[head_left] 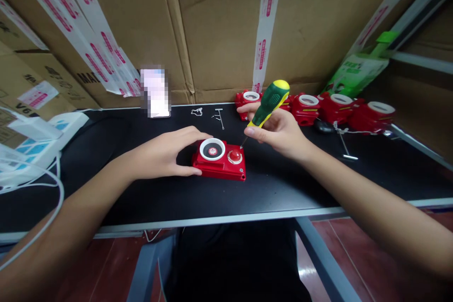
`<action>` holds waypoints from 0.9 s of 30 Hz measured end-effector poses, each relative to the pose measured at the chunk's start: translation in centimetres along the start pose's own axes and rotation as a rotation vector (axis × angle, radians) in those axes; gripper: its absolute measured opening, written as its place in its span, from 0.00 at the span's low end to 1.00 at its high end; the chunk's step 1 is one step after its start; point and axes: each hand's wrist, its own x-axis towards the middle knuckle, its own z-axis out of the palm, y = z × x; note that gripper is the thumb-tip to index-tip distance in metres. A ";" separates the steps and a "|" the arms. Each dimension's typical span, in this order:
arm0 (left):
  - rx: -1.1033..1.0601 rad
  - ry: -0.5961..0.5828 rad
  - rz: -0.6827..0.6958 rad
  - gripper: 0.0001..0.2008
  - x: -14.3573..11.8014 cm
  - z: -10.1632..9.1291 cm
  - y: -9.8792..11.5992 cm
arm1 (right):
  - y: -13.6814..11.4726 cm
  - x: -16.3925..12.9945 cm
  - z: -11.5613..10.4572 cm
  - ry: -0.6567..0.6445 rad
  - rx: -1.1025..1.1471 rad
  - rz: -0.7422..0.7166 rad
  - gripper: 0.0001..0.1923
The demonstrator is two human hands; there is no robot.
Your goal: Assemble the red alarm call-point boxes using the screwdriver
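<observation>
A red alarm-like device (220,170) with a white-rimmed round opening and a small red dome lies flat on the black table. My left hand (177,153) grips its left end between thumb and fingers. In my right hand (279,132) is a screwdriver (272,102) with a green and yellow handle, tilted to the right. Its tip meets the device's upper right corner, at or near a screw. Another screw (241,170) shows at the lower right corner.
Several similar red devices (306,109) stand along the back right. A T-handled tool (220,118) and a small metal piece (197,112) lie behind the device. A phone (157,94) leans against the cardboard (219,23). At left is a white power strip (53,137) with cables; a green-white pouch (361,73) stands right.
</observation>
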 end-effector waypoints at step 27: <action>0.008 0.006 -0.001 0.34 0.0 0.1 -0.1 | 0.5 0.1 -1.0 -0.027 0.028 -0.002 0.23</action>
